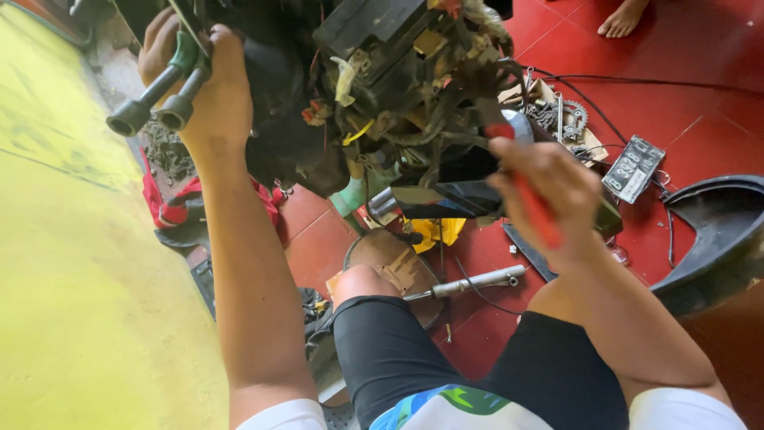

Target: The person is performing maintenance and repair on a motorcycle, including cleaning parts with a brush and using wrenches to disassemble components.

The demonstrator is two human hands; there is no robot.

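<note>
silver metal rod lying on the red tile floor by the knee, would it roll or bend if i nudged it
The silver metal rod looks solid and stiff, so bending seems unlikely. Its round shaft on the smooth red tile floor would probably roll sideways. It probably feels heavy for its slim size.

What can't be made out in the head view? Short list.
- Working tip of the red-handled tool: hidden among the dark wiring and parts of the machine.
- Head of the green multi-socket wrench: covered by the left hand and cut off by the top edge.
- Right hand: motion-blurred, so its fingers can't be told apart.
- Another person: only a bare foot shows at the top edge.
</note>
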